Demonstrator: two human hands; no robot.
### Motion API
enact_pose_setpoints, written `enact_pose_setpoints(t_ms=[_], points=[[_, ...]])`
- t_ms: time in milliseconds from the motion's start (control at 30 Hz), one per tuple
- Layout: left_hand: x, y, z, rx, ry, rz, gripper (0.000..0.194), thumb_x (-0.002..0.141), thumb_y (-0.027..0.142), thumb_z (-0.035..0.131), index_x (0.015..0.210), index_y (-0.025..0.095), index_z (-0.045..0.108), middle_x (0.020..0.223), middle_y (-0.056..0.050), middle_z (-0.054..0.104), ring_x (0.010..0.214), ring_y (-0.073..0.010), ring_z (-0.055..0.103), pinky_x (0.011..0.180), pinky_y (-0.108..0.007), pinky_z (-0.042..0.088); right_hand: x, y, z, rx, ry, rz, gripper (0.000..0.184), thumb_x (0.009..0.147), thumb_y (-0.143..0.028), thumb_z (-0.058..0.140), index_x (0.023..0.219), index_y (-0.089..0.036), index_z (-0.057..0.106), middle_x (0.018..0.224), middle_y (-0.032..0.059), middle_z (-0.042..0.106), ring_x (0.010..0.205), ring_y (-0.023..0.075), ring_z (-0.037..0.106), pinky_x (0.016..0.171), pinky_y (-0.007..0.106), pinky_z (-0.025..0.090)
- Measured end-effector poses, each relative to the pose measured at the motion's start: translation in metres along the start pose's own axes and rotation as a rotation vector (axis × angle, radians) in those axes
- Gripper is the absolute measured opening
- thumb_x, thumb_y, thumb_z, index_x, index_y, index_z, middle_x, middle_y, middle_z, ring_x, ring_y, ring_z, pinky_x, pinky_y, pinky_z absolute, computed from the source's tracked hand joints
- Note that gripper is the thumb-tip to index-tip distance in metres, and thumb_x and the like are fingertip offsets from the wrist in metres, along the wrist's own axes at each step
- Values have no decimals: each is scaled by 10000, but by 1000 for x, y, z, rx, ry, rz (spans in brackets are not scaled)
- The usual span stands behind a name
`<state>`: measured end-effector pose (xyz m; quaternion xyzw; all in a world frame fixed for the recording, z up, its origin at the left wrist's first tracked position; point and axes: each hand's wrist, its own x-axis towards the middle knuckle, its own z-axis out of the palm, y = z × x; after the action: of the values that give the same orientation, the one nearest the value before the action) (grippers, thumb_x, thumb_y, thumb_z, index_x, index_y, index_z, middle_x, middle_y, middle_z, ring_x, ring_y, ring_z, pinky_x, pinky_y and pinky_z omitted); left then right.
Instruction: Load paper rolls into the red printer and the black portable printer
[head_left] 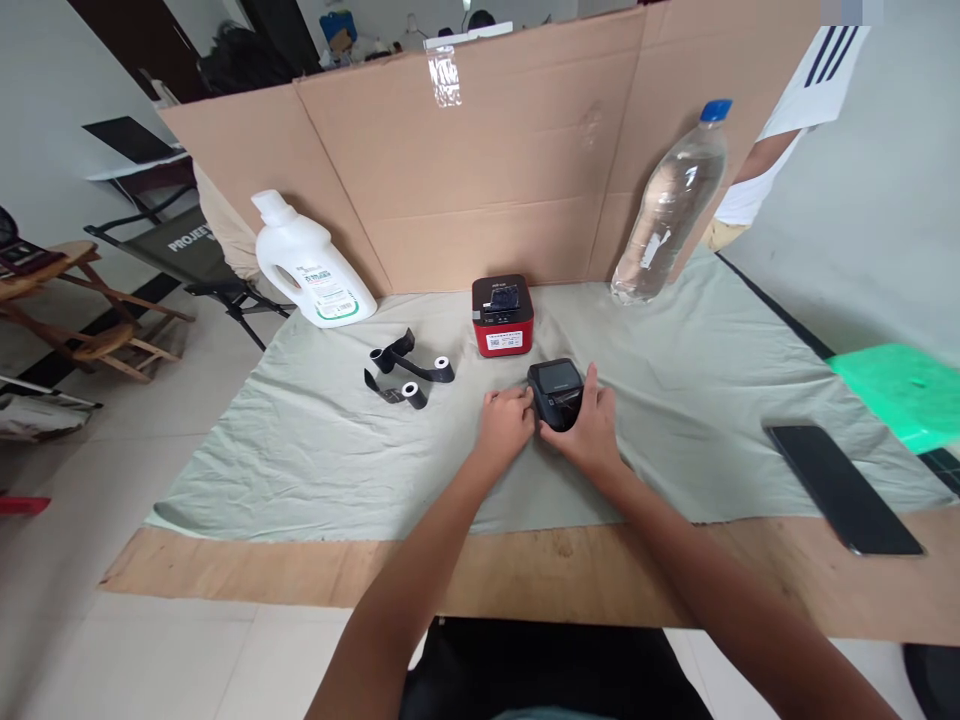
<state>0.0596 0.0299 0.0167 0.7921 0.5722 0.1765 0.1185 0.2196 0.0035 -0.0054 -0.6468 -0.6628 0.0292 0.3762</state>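
Note:
A small black device, which looks like a portable printer [556, 378], lies on the pale green cloth [315, 470] near the middle. My left hand [507, 422] is at its left side, fingers bent and pressed against the edge. From the right, my right hand [591, 425] grips it, thumb at the front corner and a finger stretched along the side. Just behind stands a red and black box [502, 318] with a white label and a small dark item on its lid. To the left lie black rolls with white cores [414, 394], their strips partly unwound.
A white jug [311, 262] and a clear bottle with a blue cap [675, 205] lean against the cardboard screen [480, 170]. At the right are a black phone [844, 490] and a green plastic item [900, 392]. Another person's sleeve [825, 85] shows behind the screen.

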Motion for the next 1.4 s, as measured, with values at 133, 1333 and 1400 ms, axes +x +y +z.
enact_pose_setpoints(t_ms=[133,1333,1400], points=[[4,2,-7,37,-41,20,371,909,125,497,1179,191,742,1019,-96,753,1001,-258,686,962,-393,433,0,0,-1,-7,-6,-1,1270,668,-455,763,1638,-123,13,1028,93,441,994,332,470,948,558,473],[6,-24,10,-698,38,-48,262,918,222,593,1062,220,811,939,-24,791,932,-211,714,918,-352,577,1,2,-2,18,-23,-2,1167,704,-512,725,1621,-179,84,1050,89,422,999,338,471,939,538,455],[7,-24,12,-745,38,-63,252,917,229,605,1055,210,814,936,-29,792,922,-213,718,912,-352,582,1,2,-3,27,-21,-7,1156,710,-492,728,1622,-180,89,1046,89,418,993,338,474,943,523,454]])
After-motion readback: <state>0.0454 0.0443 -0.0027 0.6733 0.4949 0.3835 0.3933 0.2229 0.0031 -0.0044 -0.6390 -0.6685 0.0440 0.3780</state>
